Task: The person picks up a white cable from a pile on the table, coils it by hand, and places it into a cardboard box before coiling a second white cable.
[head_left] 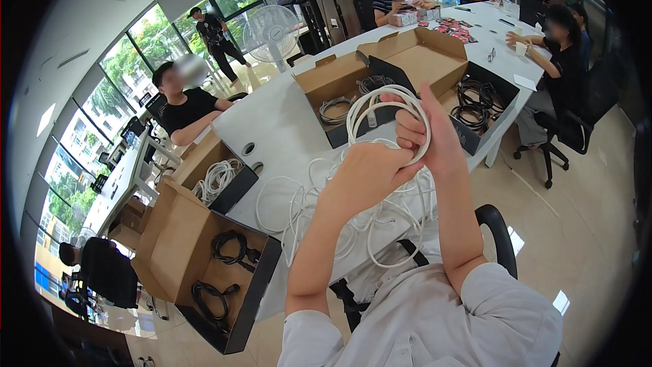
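Observation:
A coil of white cable [352, 121] is held up in front of me above the table, a small clear plug [371, 119] hanging inside its loops. My right hand [426, 128] is closed around the coil's right side, fingers curled over the strands. At the lower part of the coil, my left hand [367, 175] is closed on the cable; its fingertips are mostly hidden behind the back of the hand. Beneath both hands, loose white cable [291, 221] lies in tangled loops on the white table [282, 143] and droops over its near edge.
Open cardboard boxes surround the work area: one with black cables [231, 248] front left, one with white cables [219, 178] behind it, one with grey cables [335, 110] ahead, another with black cables [475, 98] at right. Several people sit or stand around. An office chair [577, 122] stands right.

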Available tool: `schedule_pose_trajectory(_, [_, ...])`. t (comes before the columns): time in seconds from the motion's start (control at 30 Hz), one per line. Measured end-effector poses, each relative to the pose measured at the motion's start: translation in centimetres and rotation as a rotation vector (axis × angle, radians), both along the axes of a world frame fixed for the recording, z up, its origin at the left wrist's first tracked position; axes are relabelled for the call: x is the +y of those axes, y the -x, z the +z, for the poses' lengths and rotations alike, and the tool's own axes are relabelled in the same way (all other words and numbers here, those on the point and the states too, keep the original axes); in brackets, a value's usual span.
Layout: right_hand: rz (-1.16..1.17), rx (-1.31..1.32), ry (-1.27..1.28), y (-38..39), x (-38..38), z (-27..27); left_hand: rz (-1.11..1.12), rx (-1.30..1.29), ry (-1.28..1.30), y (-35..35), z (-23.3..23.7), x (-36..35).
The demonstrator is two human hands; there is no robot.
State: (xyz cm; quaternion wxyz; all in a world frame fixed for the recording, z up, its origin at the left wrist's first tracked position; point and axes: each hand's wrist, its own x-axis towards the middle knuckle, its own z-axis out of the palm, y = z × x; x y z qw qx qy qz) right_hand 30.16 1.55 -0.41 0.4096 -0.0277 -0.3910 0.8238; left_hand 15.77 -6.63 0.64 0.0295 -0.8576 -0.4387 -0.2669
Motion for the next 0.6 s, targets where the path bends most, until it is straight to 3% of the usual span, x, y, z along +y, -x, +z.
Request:
schedule_pose_trajectory(0.17, [-0.398,-0.474,-0.373,0.8,-1.2,0.5,0.003,0.083,0.107,1.5,0.0,-0.7])
schedule_pose_trajectory(0.47, [-0.464,-0.51,-0.565,0.3,-2.0,0.8,0.019,0.114,0.162,1.5,0.1,-0.9])
schedule_pose_trajectory(0.6, [-0.664,-0.579,-0.81,0.8,-2.7,0.6,-0.035,0.009,0.104,1.6,-0.8,-1.1])
